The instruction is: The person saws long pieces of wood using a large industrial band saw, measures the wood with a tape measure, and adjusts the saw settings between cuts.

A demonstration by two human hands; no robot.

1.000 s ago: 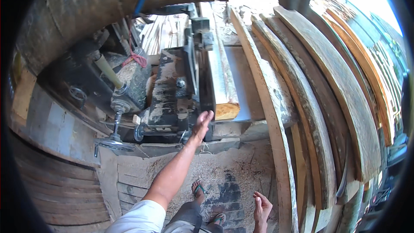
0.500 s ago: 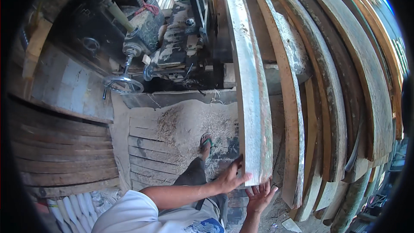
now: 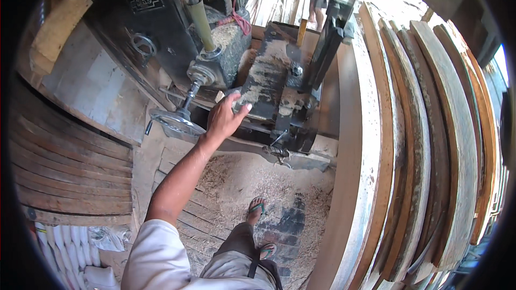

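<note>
My left hand (image 3: 224,118) reaches forward to the front of a dark, sawdust-covered machine (image 3: 174,37). Its thumb and fingers curl around a small adjusting knob beside the machine's table (image 3: 264,83), and the hand hides most of that knob. Just left of my wrist is a larger chrome handwheel (image 3: 177,121), which the hand does not touch. A pale, freshly cut timber beam (image 3: 349,177) lies lengthwise to my right, alongside other boards. My right hand is out of the picture.
Several rough boards (image 3: 454,145) lie side by side at the right. Stacked slats (image 3: 75,182) and white sacks (image 3: 67,247) are at the left. A sawdust heap (image 3: 252,174) covers the floor before the machine. Another person's legs (image 3: 318,11) show at the far back.
Both hands were at the near end of the beam. My left hand has let go and moved forward to the machine's knob; my right hand has left view. The beam now lies farther right.
</note>
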